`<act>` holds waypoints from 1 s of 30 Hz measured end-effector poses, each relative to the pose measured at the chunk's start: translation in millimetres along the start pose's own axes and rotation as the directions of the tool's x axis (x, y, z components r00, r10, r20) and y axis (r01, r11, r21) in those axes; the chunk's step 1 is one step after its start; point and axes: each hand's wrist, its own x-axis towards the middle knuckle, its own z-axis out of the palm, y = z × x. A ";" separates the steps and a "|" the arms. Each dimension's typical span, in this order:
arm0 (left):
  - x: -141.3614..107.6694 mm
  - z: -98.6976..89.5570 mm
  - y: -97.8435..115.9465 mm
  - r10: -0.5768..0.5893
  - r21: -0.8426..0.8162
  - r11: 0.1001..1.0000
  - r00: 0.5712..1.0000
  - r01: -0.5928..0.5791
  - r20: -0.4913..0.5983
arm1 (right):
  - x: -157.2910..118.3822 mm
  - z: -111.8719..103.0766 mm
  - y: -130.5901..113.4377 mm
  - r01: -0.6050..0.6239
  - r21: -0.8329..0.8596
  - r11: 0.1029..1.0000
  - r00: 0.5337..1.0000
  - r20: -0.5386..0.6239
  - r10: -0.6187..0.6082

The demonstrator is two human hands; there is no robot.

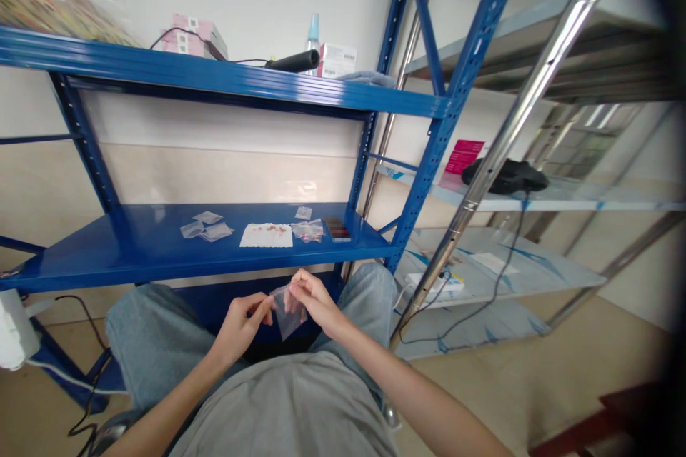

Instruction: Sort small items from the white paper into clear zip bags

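Observation:
Between my two hands, over my lap, hangs a small clear plastic zip bag (288, 321). My left hand (247, 318) pinches its upper left corner between thumb and fingers. On the other side, my right hand (312, 298) grips the top right edge. Whether anything lies inside the bag I cannot tell. Beyond them on the blue shelf (144, 243) is a white paper sheet (257, 236) with small pinkish bits on it. Right of it are clear bags (308, 230) with reddish contents and a dark tray (337, 230). Several clear bags (206, 228) lie to the left.
The upper shelf (214, 71) holds pink boxes (196, 36), a spray bottle (314, 32), a white box (337, 59) and a black tube-like object (294, 61). A metal rack (482, 178) stands at right, with a cable (509, 264) hanging down. A white device (16, 328) is at left.

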 end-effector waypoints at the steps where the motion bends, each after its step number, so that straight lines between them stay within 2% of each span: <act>1: -0.4 -2.2 -1.0 -0.010 0.030 1.000 1.000 0.010 -0.025 | 7.9 -4.4 2.1 -0.006 0.009 1.000 0.999 -0.044 0.007; 3: -0.4 -6.9 -5.3 -0.034 0.056 0.998 0.997 0.039 -0.071 | 30.6 -19.2 6.9 0.022 -0.009 1.000 0.982 -0.187 -0.023; 5: 1.3 -11.0 -11.1 -0.062 0.044 0.997 0.993 0.067 -0.097 | 60.6 -40.5 11.0 0.072 -0.097 0.993 0.947 -0.306 -0.098; 7: 4.3 -13.9 -16.6 -0.084 0.022 0.996 0.992 0.086 -0.098 | 93.2 -64.2 13.5 0.082 -0.249 0.965 0.921 -0.352 -0.169; 11: 9.2 -15.5 -22.9 -0.088 0.047 0.995 0.994 0.091 -0.059 | 152.3 -102.3 15.2 -0.054 -0.514 0.856 0.883 -0.425 -0.200; 15: 5.8 -12.7 -27.2 -0.025 0.286 0.958 0.999 0.032 -0.027 | 199.6 -123.3 18.0 -0.199 -0.634 0.748 0.827 -0.518 -0.219; 19: -1.5 -7.8 -33.9 0.051 0.507 0.860 0.998 -0.061 0.034 | 232.6 -150.3 15.8 -0.212 -0.676 0.705 0.824 -0.512 -0.244; 22: -1.8 -6.8 -38.1 0.098 0.575 0.809 0.993 -0.118 0.065 | 237.6 -190.0 4.8 -0.212 -0.703 0.679 0.808 -0.517 -0.283; 25: 3.6 -9.3 -40.9 0.165 0.605 0.777 0.984 -0.173 0.070 | 220.8 -239.8 -5.5 -0.224 -0.700 0.678 0.792 -0.536 -0.291; 28: 9.7 -13.4 -42.7 0.227 0.612 0.759 0.971 -0.221 0.069 | 192.7 -280.1 -2.1 -0.198 -0.701 0.685 0.823 -0.499 -0.272; 30: 12.1 -16.3 -43.1 0.261 0.607 0.755 0.963 -0.247 0.068 | 176.9 -295.7 8.3 -0.168 -0.702 0.692 0.867 -0.440 -0.236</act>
